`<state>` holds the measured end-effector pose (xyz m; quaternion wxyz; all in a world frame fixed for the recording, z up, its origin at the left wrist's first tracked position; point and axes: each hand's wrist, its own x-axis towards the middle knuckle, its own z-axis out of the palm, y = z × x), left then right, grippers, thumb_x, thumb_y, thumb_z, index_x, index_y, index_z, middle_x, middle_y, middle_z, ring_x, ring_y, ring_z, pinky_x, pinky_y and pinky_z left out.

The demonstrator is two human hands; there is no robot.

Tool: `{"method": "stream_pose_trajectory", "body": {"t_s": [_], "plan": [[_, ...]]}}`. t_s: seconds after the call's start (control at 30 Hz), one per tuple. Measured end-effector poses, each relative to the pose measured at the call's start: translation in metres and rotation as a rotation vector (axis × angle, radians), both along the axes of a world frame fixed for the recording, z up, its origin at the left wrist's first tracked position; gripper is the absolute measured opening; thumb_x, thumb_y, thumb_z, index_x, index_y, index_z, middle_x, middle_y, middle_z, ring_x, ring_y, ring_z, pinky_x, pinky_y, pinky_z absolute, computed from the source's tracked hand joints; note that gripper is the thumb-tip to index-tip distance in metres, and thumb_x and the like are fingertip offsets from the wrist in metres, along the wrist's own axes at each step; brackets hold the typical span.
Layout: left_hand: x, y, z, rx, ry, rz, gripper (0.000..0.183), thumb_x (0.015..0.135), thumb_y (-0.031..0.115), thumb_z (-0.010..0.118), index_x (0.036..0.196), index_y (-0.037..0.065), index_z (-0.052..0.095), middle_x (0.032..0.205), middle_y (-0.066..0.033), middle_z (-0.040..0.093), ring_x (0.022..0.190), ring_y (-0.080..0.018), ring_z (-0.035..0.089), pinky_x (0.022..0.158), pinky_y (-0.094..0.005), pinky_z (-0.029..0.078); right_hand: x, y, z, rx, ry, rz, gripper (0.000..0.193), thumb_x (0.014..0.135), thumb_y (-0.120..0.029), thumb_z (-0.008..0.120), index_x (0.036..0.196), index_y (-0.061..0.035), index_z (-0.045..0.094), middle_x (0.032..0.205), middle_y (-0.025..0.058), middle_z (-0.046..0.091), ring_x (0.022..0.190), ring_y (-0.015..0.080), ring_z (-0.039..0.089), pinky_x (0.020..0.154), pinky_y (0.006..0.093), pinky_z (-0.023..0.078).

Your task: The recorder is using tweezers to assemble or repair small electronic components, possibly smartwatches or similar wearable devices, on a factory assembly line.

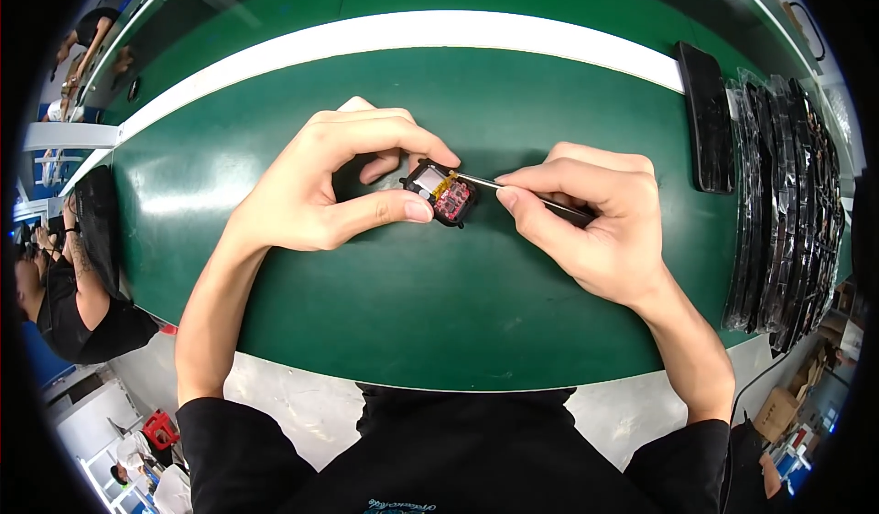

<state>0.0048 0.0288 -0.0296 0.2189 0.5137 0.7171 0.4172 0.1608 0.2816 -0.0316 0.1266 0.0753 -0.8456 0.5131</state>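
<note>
Between the thumb and forefinger of my left hand [339,171] is a small black device housing [461,218], gripped by its edges. Its open face shows a red circuit board, a silvery block and a strip of yellow tape. My right hand [586,212] pinches a slim dark tool with a thin metal shaft [478,181], which looks like tweezers or a pick. The tool's tip meets the housing near the yellow tape, close to my left fingertip. Whether the tip grips anything is too small to tell.
A green mat [439,322] covers the table, with a white strip [403,33] across its far side. On the right stand a black tray [705,120] and a row of black trays in clear plastic [778,203]. A person [82,303] sits at the left.
</note>
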Motion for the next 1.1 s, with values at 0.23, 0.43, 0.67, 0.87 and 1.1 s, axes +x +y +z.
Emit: {"method": "stream_pose_trajectory", "body": {"t_s": [0.23, 0.43, 0.67, 0.87, 1.1], "plan": [[0.0025, 0.0002, 0.0018, -0.007, 0.037, -0.006, 0.051, 0.077, 0.03, 0.097, 0.12, 0.006, 0.084, 0.088, -0.0015, 0.072, 0.069, -0.0153, 0.048, 0.088, -0.034, 0.04, 0.0015, -0.0006, -0.0005, -0.027, -0.033, 0.008, 0.004, 0.09, -0.001, 0.083, 0.094, 0.0015, 0.084, 0.068, 0.006, 0.066, 0.054, 0.0117, 0.056, 0.05, 0.0309, 0.039], [0.0061, 0.0013, 0.003, -0.029, 0.107, -0.007, 0.048, 0.078, 0.028, 0.096, 0.119, 0.008, 0.084, 0.093, -0.0011, 0.073, 0.072, -0.0161, 0.047, 0.083, -0.0335, 0.04, -0.0002, -0.0004, -0.003, 0.021, -0.028, 0.017, 0.004, 0.088, 0.001, 0.082, 0.092, 0.0013, 0.082, 0.068, 0.007, 0.065, 0.054, 0.0137, 0.056, 0.05, 0.0317, 0.039], [0.0053, 0.0014, 0.0017, -0.015, 0.166, -0.028, 0.044, 0.08, 0.028, 0.094, 0.118, 0.008, 0.084, 0.093, -0.0019, 0.074, 0.074, -0.0175, 0.052, 0.079, -0.0329, 0.039, -0.0007, -0.0022, -0.0053, -0.001, -0.018, 0.011, 0.003, 0.088, 0.001, 0.081, 0.091, 0.0012, 0.082, 0.068, 0.0077, 0.066, 0.053, 0.0147, 0.057, 0.05, 0.0319, 0.04], [0.0057, 0.0011, 0.0043, -0.039, 0.185, -0.029, 0.041, 0.08, 0.028, 0.093, 0.114, 0.007, 0.084, 0.092, -0.0023, 0.074, 0.075, -0.0174, 0.054, 0.08, -0.0337, 0.039, 0.0011, -0.0005, -0.005, 0.012, 0.001, 0.018, 0.011, 0.088, 0.003, 0.084, 0.099, 0.0008, 0.086, 0.067, 0.0043, 0.065, 0.055, 0.0085, 0.051, 0.051, 0.0293, 0.034], [0.0061, 0.0027, 0.0028, -0.035, 0.147, -0.028, 0.041, 0.08, 0.029, 0.094, 0.114, 0.007, 0.084, 0.092, -0.0029, 0.074, 0.073, -0.0179, 0.051, 0.079, -0.0338, 0.038, 0.0003, 0.0003, -0.0093, 0.008, 0.006, 0.036, 0.011, 0.087, 0.002, 0.085, 0.098, 0.0008, 0.086, 0.067, 0.0046, 0.066, 0.054, 0.0086, 0.052, 0.051, 0.0294, 0.034]]}}
